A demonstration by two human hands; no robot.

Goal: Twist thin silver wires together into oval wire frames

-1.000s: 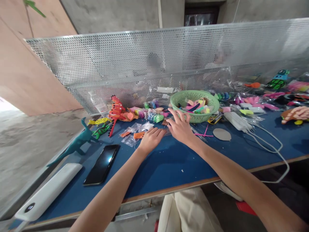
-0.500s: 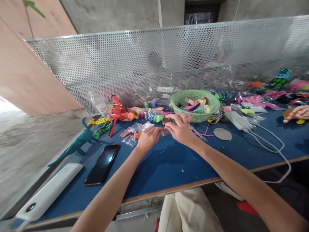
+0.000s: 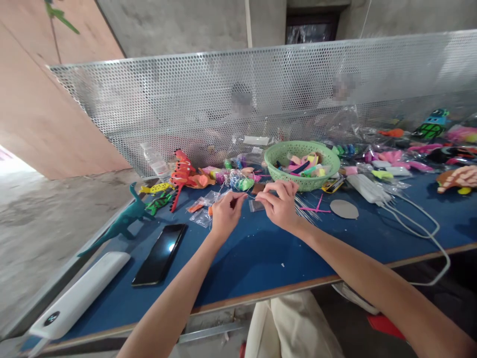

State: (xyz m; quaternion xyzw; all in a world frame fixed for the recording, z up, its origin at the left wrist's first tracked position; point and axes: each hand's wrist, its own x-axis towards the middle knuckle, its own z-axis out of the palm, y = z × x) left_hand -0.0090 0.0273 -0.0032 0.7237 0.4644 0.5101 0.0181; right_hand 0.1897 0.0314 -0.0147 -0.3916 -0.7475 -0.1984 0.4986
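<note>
A thin pale wire point(image 3: 251, 196) spans the small gap between my hands above the blue table point(image 3: 246, 268). My left hand point(image 3: 227, 211) is closed in a pinch on one end, with a fine curved strand rising near its fingers. Opposite it, my right hand point(image 3: 278, 205) pinches the other side between thumb and fingertips. Behind the right hand stands a green plastic basket point(image 3: 269, 158) holding colourful soft pieces. Several loose thin wires point(image 3: 307, 211) lie just right of that hand, with pink strips point(image 3: 319, 208) among them. Small clear bags point(image 3: 203, 217) with orange pieces rest beyond my left hand.
A black phone point(image 3: 159, 254) and white power bank point(image 3: 80, 293) lie at left, near a teal dinosaur point(image 3: 126, 223) and red dinosaur point(image 3: 182, 171). A perforated metal screen point(image 3: 179, 99) borders the back. At right are a white charger point(image 3: 368, 189) with cables and a grey disc point(image 3: 344, 209).
My hands have drawn slightly apart, the left one shifting left and turning, so more wire shows between them. The view has tilted slightly. Both hands keep their pinch.
</note>
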